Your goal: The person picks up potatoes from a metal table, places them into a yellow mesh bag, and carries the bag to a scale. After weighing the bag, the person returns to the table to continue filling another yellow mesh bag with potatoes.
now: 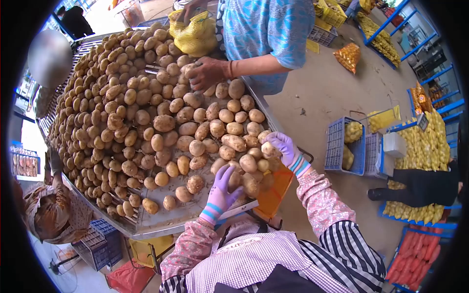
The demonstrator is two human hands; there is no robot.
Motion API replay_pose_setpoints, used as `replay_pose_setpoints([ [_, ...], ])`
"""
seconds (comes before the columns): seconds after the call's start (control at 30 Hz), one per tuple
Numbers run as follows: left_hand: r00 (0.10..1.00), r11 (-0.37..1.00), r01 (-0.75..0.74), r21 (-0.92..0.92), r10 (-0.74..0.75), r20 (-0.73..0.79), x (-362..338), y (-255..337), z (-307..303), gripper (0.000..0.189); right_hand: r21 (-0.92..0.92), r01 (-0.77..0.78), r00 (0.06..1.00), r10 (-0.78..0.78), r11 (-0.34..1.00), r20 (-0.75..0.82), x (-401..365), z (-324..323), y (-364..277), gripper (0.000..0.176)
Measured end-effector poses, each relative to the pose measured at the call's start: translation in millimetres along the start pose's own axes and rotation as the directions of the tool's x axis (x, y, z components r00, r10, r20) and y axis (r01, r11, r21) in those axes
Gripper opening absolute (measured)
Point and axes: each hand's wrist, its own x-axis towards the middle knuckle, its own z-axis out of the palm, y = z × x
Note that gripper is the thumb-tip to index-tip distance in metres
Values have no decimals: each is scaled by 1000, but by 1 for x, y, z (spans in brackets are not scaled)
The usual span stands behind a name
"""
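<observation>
A wide heap of brown potatoes (163,123) covers the metal sorting table (161,222). My left hand (222,192), in a purple glove with blue stripes, curves its fingers and thumb around a potato (235,181) near the table's front corner. At the right edge, my right hand (283,148), gloved alike, grips a small potato (269,150) between fingers and thumb. Between my hands several potatoes (248,163) lie bunched at the table edge, some of them smeared by motion. Below this edge is an orange crate (274,195), partly hidden by the potatoes.
Across the table a co-worker's hand (207,74) touches potatoes beside a yellow mesh bag (194,34). Another person (51,210) stands at the left. Blue crates (345,146) stand on the floor to the right, with stacked yellow sacks (425,146) beyond.
</observation>
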Motion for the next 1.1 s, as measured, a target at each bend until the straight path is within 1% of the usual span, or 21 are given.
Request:
replay_pose_setpoints([
  [0.03,999,1000,-23,9,23,-34,15,5,-10,76,-274,136,987,-154,952,-46,12,2,-3,21],
  [0.1,992,999,-46,24,49,-113,53,14,-38,73,-484,184,958,-267,855,-107,36,30,-26,22],
  [0.17,943,923,-54,380,172,-286,91,0,-62,71,-666,323,874,-482,673,-63,78,40,-31,29],
  [0.23,929,755,132,643,132,-346,125,-14,-84,73,-784,294,838,-542,547,-64,110,60,-54,42],
  [0.27,941,696,208,687,49,-335,136,-25,-88,76,-784,294,842,-536,546,-58,130,60,-53,42],
  [0.33,955,580,283,764,-94,-281,143,-59,-85,86,-950,147,860,-510,274,-14,165,53,-40,51],
  [0.37,954,579,288,763,-101,-283,140,-55,-81,86,-950,147,863,-504,276,-13,168,56,-37,51],
  [0.43,976,563,218,797,-138,-169,127,-34,-70,85,-948,168,913,-405,272,46,169,62,-35,60],
  [0.47,979,563,190,804,-167,-115,119,-24,-61,83,-954,209,903,-418,213,105,164,59,-33,55],
  [0.5,979,590,202,782,-146,-142,110,-23,-54,79,-955,200,908,-408,221,95,153,58,-36,55],
  [0.57,986,602,161,782,-139,-96,99,-14,-46,77,-953,302,917,-274,-4,291,132,57,-44,51],
  [0.6,989,627,124,769,-139,-46,94,-11,-41,76,-932,350,878,-316,-89,360,124,58,-34,47],
  [0.67,992,689,76,721,-122,12,78,-8,-28,71,-930,359,898,-243,-76,366,100,60,-20,45],
  [0.7,998,657,30,753,-62,14,70,-9,-18,68,-926,371,907,-186,-67,377,89,62,-15,46],
  [0.77,999,695,24,718,-50,15,55,-1,-2,63,-919,365,867,-304,-150,394,62,65,10,49],
  [0.83,998,714,-47,698,12,55,36,5,4,58,-933,333,876,-322,-133,359,41,66,21,53],
  [0.9,992,850,-112,515,63,113,20,8,-3,57,-942,333,896,-299,-36,328,20,58,16,54],
  [0.97,997,975,-79,206,73,38,7,-2,-23,59,-944,322,920,-259,69,295,-2,48,5,53],
  [1.0,988,936,-81,341,121,-98,4,-3,-41,61,-940,335,915,-259,68,308,-12,43,2,53],
  [1.07,922,822,80,565,154,-354,17,-14,-90,61,-904,226,959,-244,364,142,-26,32,0,51],
  [1.1,860,767,164,620,197,-471,25,-38,-113,66,-899,242,957,-244,364,159,-30,22,4,51],
])
